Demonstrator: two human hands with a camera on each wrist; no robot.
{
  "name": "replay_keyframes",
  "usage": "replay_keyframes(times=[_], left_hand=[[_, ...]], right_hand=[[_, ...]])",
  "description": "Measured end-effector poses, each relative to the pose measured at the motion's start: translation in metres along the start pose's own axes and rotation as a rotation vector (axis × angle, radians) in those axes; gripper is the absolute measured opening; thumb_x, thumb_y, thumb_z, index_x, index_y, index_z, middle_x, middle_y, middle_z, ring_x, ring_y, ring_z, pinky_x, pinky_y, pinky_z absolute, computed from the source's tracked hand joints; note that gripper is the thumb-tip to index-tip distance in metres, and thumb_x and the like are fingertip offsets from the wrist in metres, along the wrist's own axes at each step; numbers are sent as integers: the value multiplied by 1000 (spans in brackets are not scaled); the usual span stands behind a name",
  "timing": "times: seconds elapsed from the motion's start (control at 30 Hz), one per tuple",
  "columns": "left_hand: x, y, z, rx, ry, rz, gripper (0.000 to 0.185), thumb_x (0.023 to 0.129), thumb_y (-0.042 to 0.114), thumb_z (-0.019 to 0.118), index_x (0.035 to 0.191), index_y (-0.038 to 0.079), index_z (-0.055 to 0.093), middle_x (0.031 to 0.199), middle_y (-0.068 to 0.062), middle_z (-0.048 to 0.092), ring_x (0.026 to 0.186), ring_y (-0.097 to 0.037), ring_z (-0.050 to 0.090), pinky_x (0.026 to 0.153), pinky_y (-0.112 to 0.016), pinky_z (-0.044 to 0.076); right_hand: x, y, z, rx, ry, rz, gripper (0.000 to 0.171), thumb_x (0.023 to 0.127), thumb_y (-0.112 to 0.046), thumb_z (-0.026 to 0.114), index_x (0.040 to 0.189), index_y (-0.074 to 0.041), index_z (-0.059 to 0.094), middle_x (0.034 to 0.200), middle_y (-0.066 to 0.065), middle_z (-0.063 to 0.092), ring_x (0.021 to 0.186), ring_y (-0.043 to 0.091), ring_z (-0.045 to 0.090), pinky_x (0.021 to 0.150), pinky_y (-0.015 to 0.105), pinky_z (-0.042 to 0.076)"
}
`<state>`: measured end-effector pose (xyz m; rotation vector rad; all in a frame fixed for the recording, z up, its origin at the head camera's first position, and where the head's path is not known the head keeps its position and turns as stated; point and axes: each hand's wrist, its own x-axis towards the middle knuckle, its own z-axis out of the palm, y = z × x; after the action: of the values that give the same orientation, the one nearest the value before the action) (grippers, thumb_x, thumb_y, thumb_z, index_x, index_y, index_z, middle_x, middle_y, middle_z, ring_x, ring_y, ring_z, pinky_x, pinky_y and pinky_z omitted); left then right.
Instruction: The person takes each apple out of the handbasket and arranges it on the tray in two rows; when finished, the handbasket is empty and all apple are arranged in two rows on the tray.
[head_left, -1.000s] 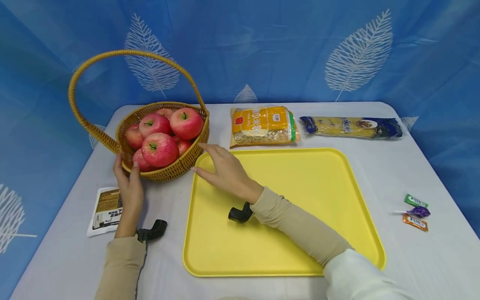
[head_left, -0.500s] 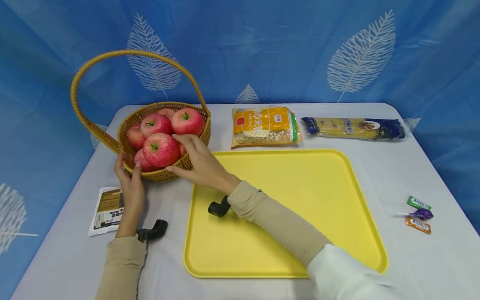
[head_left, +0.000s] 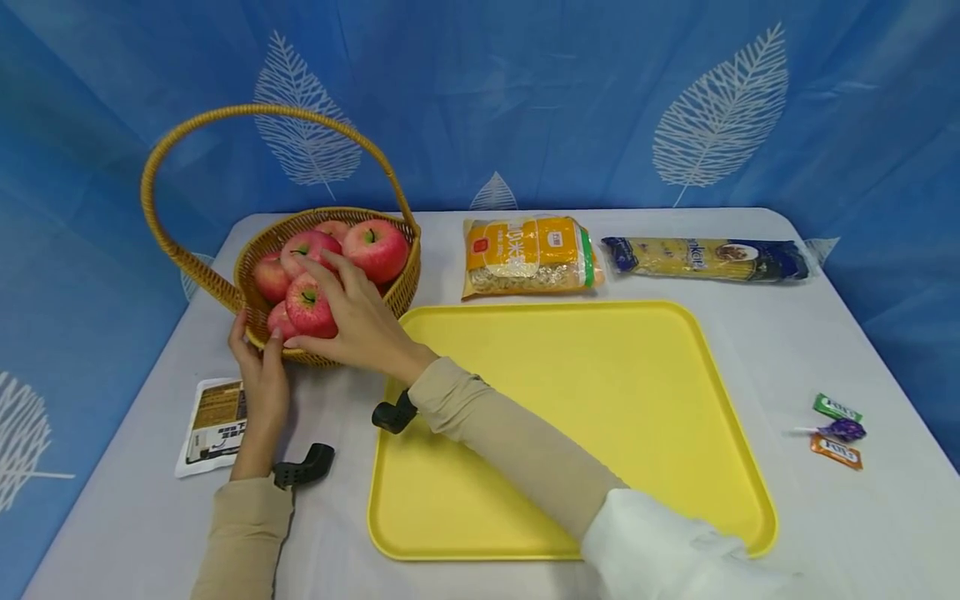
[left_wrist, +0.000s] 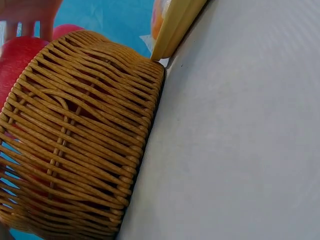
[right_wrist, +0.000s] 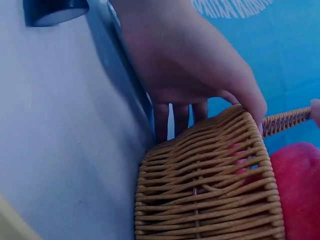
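A wicker basket with a tall arched handle stands at the table's back left, filled with several red apples. My left hand holds the basket's near left rim, thumb at the rim and fingers on the outer wall, as the left hand shows in the right wrist view. My right hand reaches over the front apple, thumb low in front and fingers spread across its top. Firm contact with that apple cannot be made out. In the left wrist view the fingers of my right hand hang above an apple.
A yellow tray lies mid-table. Behind it are an orange food bag and a spaghetti pack. A white-brown pouch lies by my left wrist. Wrapped candies and a purple lollipop lie at the right.
My right hand has moved left from above the tray's corner, over the basket's rim, to the front apple. My left hand has stayed at the basket's rim.
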<state>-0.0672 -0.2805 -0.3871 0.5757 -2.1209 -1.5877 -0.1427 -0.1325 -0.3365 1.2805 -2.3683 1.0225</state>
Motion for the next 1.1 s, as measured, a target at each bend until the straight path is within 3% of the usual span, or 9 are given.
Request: replay_keyframes(times=[0.13,0.37,0.6,0.73,0.87,1.1], left_hand=[[1,-1,-1,-12,-1,-2,54,95,30,36,142,25,11,151,1,8,140,-12,10,115,-34,11],[2,-3,-2,-9,-9,-1,54,95,28,36,142,23,9,151,-1,8,140,-14,9,115,-34,11],[0,-1,-1,-9,-5,8,53,95,30,36,141,26,11,151,1,9,139,-12,11,115,-34,13],[0,-2,-1,-7,-2,17,52,95,31,37,141,26,12,151,1,10,139,-11,12,115,-34,13],[0,-4,-1,-14,-6,22,53,95,31,37,141,26,12,151,1,10,139,-12,13,115,-34,14],[0,-4,-1,-13,-20,26,54,95,32,37,141,27,11,151,1,10,139,-14,14,114,-37,15]], right_hand=[[4,0,6,-37,-33,10,93,71,-51,70,141,-12,24,142,13,29,131,24,30,108,34,30],[4,6,12,46,-109,68,94,72,-45,71,144,-21,16,147,10,20,134,24,26,107,35,32],[1,9,13,37,-108,18,76,77,-43,67,141,-26,29,147,11,20,133,25,29,105,34,34],[-1,11,13,33,-91,-31,66,80,-41,64,138,-25,37,145,11,27,136,23,23,109,32,28],[-5,11,15,50,-64,-43,58,80,-41,64,133,-24,47,141,8,34,140,19,14,112,31,22],[-8,11,16,68,-9,-42,50,80,-41,64,127,-25,54,140,8,36,140,19,14,112,30,21]])
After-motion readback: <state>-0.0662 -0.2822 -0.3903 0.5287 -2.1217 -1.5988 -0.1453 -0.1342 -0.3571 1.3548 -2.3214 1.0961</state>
